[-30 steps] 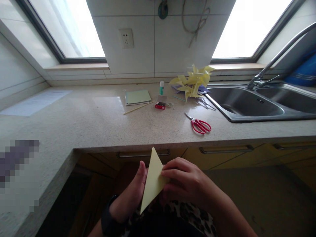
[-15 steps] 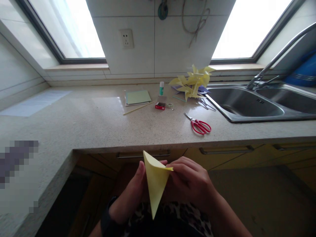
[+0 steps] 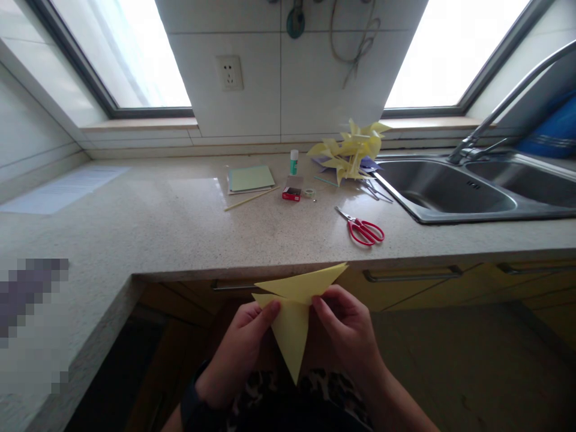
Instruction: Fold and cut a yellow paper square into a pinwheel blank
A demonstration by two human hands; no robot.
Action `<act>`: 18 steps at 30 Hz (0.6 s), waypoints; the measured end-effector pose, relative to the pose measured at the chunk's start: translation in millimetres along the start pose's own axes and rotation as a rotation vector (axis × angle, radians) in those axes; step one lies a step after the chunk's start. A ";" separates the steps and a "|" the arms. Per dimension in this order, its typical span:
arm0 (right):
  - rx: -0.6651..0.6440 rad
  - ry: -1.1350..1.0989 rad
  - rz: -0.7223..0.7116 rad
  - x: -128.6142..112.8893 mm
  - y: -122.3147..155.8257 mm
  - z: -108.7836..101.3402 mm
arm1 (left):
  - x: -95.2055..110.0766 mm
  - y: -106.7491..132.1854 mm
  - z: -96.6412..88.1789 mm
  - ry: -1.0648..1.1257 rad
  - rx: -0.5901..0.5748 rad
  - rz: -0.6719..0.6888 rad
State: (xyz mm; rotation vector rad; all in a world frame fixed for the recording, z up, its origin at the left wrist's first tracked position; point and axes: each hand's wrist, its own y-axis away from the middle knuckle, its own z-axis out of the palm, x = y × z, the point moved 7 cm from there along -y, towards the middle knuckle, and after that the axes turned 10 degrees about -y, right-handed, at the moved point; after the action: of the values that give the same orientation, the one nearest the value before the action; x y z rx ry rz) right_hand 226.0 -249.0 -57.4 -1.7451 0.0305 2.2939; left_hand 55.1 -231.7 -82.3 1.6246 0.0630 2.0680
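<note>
A piece of yellow paper [image 3: 292,330], cut and folded into pointed flaps, is held in front of my body, below the counter's front edge. My left hand [image 3: 245,336] pinches its left side, thumb on top near the slit between two flaps. At the right side, my right hand [image 3: 344,321] grips the paper between thumb and fingers. One flap points up to the right, another down toward my lap. Both hands' fingertips behind the paper are hidden. Red-handled scissors [image 3: 363,231] lie on the counter beyond my right hand.
On the counter [image 3: 180,234] lie a paper stack [image 3: 251,179], a thin stick [image 3: 249,199], a glue stick [image 3: 294,162], a small red box [image 3: 291,194] and a tape roll [image 3: 308,193]. Yellow paper pinwheels [image 3: 351,150] rest beside the sink [image 3: 450,186]. Printed sheets [image 3: 63,189] lie left.
The yellow paper has turned and opened out, a flap now pointing up right. My left thumb has moved onto its front; my right hand has shifted its grip along the right side.
</note>
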 end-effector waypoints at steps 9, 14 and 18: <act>-0.026 -0.088 0.045 3.1 -3.7 2.9 | 7.5 0.1 3.8 -0.131 -0.095 0.038; 0.059 -0.092 -0.047 -3.4 -6.7 -2.0 | 4.5 -2.3 -4.6 -0.179 -0.049 0.032; 0.108 0.015 -0.207 -19.3 -8.7 -9.7 | 4.0 -2.4 -8.8 -0.182 0.003 0.020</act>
State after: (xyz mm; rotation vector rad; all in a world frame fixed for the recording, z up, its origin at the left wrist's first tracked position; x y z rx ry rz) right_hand 241.9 -246.0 -40.5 -1.6302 -0.0213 2.0925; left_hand 47.2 -225.7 -82.0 1.8150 -0.0131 1.9256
